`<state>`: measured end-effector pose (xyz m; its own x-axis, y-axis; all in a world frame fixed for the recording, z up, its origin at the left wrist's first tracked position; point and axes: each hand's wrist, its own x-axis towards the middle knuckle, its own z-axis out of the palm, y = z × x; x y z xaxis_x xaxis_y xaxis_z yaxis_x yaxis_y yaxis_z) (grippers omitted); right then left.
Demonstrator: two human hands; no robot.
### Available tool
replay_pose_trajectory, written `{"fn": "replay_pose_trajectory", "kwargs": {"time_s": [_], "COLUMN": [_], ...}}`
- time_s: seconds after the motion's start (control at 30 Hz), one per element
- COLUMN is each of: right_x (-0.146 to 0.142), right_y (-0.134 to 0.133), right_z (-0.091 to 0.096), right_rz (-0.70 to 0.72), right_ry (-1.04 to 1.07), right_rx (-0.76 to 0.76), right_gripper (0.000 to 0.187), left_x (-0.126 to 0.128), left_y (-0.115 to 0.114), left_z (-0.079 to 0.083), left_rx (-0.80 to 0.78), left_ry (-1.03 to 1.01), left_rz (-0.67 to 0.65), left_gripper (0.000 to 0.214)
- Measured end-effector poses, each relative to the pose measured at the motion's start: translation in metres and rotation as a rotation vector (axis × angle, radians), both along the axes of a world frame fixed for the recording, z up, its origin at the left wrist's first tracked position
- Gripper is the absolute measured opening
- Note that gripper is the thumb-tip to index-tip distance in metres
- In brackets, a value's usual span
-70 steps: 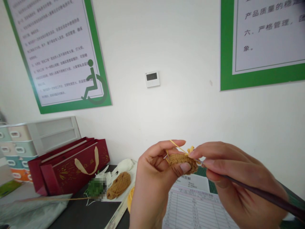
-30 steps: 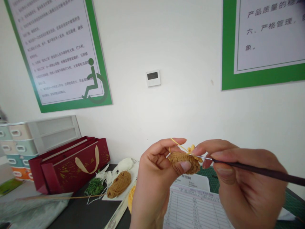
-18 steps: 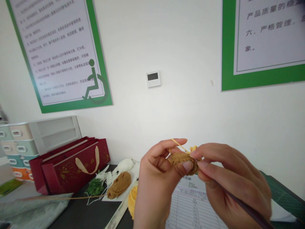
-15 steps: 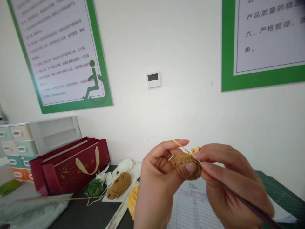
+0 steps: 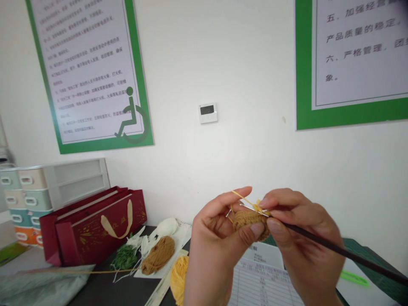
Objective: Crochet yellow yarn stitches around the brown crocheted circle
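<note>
Over the dark bench (image 5: 95,289), left hand (image 5: 216,250) fingers pinch a round tan crochet piece (image 5: 248,223), right hand (image 5: 302,238) fingers closed around a dark-handled steel crochet hook (image 5: 350,255).

Bare left hand (image 5: 216,250), bare right hand (image 5: 302,242); short, unpainted fingernails (image 5: 256,230).

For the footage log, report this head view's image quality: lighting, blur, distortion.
Head view: light is soft and even on the white wall, with no hard shadows; the wide lens tilts and bends the green-framed poster; the brown crochet piece, crochet hook and right hand look slightly soft; a dark blur sits in the top right corner.
</note>
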<state>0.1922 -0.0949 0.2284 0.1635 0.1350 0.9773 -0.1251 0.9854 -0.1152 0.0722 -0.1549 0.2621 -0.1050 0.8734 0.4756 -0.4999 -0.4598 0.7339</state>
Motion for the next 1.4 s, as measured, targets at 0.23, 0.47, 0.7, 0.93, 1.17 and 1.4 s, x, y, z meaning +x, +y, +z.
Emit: {"fn": "replay_pose_trajectory", "kwargs": {"time_s": [0.23,0.47,0.7,0.93,1.17,1.4], "right_x": [0.014,0.02,0.009,0.007,0.007,0.003], "right_y": [-0.001,-0.002,-0.002,-0.002,-0.001,-0.003], "right_z": [0.013,0.015,0.009,0.01,0.007,0.01], "right_rz": [-0.212,-0.416,-0.539,-0.354,-0.189,-0.057], "right_ry": [-0.211,-0.337,-0.179,-0.182,-0.164,-0.152], "right_rx": [0.258,0.387,0.358,0.211,0.079,0.028], "right_gripper": [0.035,0.027,0.024,0.03,0.024,0.023], "left_x": [0.001,-0.008,-0.002,-0.003,-0.006,-0.001], "left_y": [-0.004,0.006,0.005,0.005,0.008,0.002], "left_z": [0.003,-0.004,-0.004,-0.005,-0.005,-0.001], "left_rx": [-0.005,0.127,0.189,0.23,0.262,0.097], "left_ry": [0.012,0.199,0.199,0.244,0.296,0.136], "left_rz": [-0.015,0.15,0.259,0.226,0.225,0.153], "left_gripper": [0.044,0.045,0.042,0.04,0.037,0.033]}}
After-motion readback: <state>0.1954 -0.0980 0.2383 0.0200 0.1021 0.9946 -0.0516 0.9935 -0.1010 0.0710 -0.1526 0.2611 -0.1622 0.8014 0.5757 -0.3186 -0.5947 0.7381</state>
